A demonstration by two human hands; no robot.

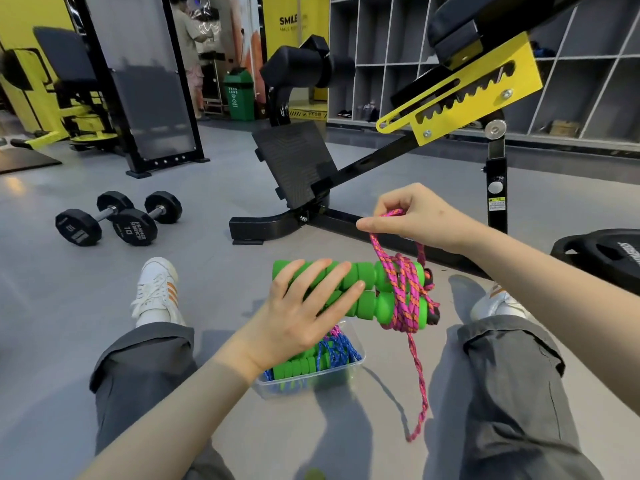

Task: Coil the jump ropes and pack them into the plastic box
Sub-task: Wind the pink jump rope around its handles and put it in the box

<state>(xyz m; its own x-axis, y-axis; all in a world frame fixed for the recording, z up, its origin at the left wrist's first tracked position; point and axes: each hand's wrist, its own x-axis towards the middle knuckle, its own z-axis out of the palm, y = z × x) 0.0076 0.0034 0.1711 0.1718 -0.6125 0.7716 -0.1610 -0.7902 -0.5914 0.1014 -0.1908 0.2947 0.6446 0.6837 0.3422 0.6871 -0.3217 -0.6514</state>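
Two green foam handles lie side by side, roughly level, held up in the air above the box, their ribbed lengths running left to right. A pink-and-orange braided rope is wound several times around their right ends, near the black end caps. One strand rises from the wraps to the upper right; another loose strand hangs straight down, its tail reaching the floor to the right of the box. The clear plastic box sits on the floor below and nearer, open-topped. Inside it lies a blue rope, loosely bundled, with its own green handles lying flat.
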